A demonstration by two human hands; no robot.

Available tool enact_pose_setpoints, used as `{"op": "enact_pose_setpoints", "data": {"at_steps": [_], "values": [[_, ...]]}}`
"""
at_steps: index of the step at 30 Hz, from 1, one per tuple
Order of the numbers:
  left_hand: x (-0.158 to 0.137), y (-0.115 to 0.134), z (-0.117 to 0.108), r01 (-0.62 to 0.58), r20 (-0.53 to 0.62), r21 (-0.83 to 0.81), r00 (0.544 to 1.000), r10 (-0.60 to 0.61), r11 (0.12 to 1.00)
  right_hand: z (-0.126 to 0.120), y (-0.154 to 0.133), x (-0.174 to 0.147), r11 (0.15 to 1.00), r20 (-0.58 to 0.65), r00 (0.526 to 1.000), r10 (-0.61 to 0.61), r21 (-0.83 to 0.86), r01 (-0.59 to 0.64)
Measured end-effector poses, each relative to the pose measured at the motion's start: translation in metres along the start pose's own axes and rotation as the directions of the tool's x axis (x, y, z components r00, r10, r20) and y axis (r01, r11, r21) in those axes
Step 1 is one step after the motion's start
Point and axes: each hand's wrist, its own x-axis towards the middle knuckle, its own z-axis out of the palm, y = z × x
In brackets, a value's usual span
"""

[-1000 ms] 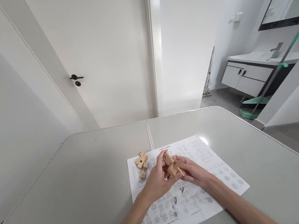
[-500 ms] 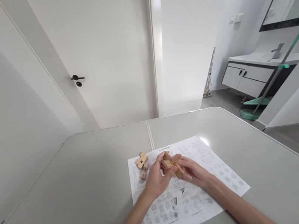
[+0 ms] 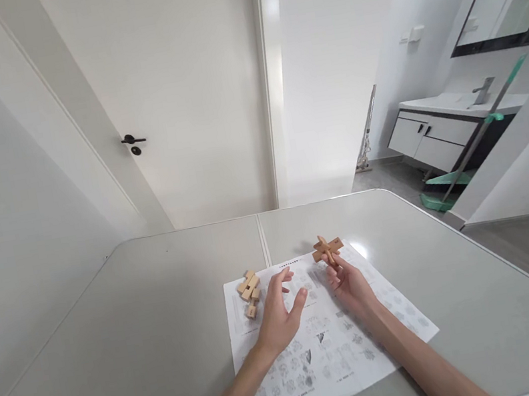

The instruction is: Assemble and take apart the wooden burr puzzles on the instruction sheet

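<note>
A wooden interlocking puzzle (image 3: 328, 248), made of crossed notched sticks, is gripped at its near end by the fingers of my right hand (image 3: 353, 284). It is held over the far edge of the printed sheet (image 3: 325, 377). My left hand (image 3: 280, 310) hovers above the sheet's middle with thumb and fingers apart and nothing between them. Left of that hand, at the sheet's upper left, lies a small cluster of pale wooden puzzle pieces (image 3: 249, 286), and a smaller block (image 3: 251, 311) sits just below it.
The paper lies on a grey table (image 3: 143, 353) with a seam down its middle. Beyond the table stands a white door (image 3: 192, 102) with a black handle. At the right are a sink cabinet (image 3: 431, 136) and a green dustpan (image 3: 437, 201) on the floor.
My left hand has let go of the wooden puzzle and opened. My right hand has carried the puzzle away from me and slightly right, toward the sheet's far edge.
</note>
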Motion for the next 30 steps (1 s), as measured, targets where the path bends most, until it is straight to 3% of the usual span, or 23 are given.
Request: {"op": "enact_pose_setpoints", "data": {"at_steps": [5, 13, 20, 26, 30], "values": [[-0.001, 0.002, 0.0, -0.03, 0.057, 0.028, 0.998, 0.028, 0.999, -0.011, -0.004, 0.007, 0.994, 0.053, 0.993, -0.102, -0.034, 0.104], [-0.001, 0.005, -0.001, -0.042, 0.097, 0.041, 0.995, 0.038, 0.998, -0.028, 0.0, 0.019, 0.996, 0.01, 0.997, -0.077, 0.047, 0.076], [-0.002, 0.006, -0.003, -0.063, 0.118, 0.066, 0.992, 0.055, 0.996, -0.025, 0.0, 0.015, 0.994, -0.051, 0.993, -0.11, 0.011, 0.11], [-0.001, 0.002, -0.003, -0.107, 0.099, 0.082, 0.99, 0.099, 0.991, -0.009, 0.0, 0.003, 0.955, -0.142, 0.957, -0.253, -0.196, 0.223], [0.001, -0.004, -0.005, -0.157, 0.049, 0.141, 0.987, 0.152, 0.978, 0.003, 0.004, -0.009, 0.893, -0.117, 0.944, -0.309, -0.378, 0.246]]}}
